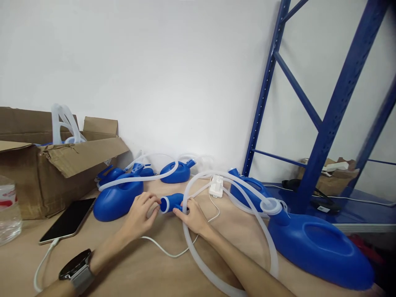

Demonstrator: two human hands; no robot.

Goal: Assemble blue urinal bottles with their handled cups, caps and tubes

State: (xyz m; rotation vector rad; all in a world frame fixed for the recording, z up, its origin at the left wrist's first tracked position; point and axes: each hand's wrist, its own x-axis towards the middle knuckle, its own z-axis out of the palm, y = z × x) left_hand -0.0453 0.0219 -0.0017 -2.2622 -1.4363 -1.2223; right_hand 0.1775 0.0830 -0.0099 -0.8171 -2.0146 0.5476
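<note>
Both hands are on the same part here, around the middle of the light wooden desk. It's a small blue plastic funnel-shaped piece (171, 203) lying on its side. The left hand (140, 215) has its fingers curled in around the wide open end. The right hand (192, 217) is closed narrow on the thin end, thumb and fingers pinching it. A long loop of translucent white silicone tube (268, 241) runs right past that pinch. I honestly can't tell whether a tube end is pushed onto the piece or just crossing it.

As for how far along this is, I'd say partway. The big blue plastic jug-shaped bottle (320, 248) by the right edge of the desk looks done, with the tube seated on its neck. Another blue bottle (115, 201) just left of the hands has tube draped over it. Two more sit toward the back edge, one in the middle (175, 172) and one further right (249, 191), both with tubing around them. Whether those joins are tight is too small to see. The piece in hand looks like the one not finished.

The torn brown cardboard box (46, 173) at the back left corner has more white tubing sticking out, so I'd guess there's stock left. A black smartphone (68, 220) on a white cable lies near the left edge. A small white plug adapter (215, 186) sits behind the hands. There's also a clear water bottle (8, 210) at the far left.
</note>
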